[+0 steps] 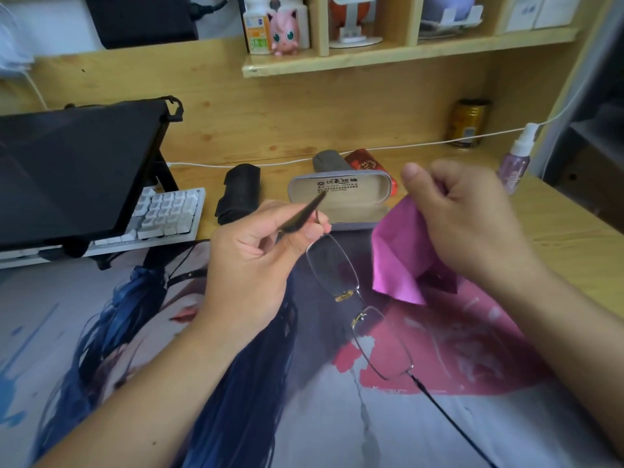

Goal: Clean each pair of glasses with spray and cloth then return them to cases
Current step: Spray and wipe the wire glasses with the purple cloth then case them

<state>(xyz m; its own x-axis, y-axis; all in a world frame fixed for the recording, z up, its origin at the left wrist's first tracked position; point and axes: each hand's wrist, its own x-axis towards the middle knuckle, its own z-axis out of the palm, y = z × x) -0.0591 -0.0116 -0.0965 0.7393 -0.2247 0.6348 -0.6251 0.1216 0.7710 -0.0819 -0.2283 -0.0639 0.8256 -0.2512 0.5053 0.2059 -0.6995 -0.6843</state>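
My left hand (256,261) pinches one dark temple arm of a pair of thin-rimmed glasses (344,292), which hang over the printed desk mat with the other arm trailing toward me. A crumpled pink cloth (401,251) is gripped in my right hand (469,221), just right of the lenses and apart from them. Behind my hands an open grey glasses case (368,194) lies with its beige lining showing. A black case (239,192) lies to its left, and a grey case and a red case (363,160) sit behind it. The purple spray bottle (516,160) stands at the right.
A tilted dark monitor (74,170) and a white keyboard (169,214) fill the left side. A gold can (467,123) stands at the back wall, with a white cable (304,158) running along it. A wooden shelf (405,52) with figurines hangs above.
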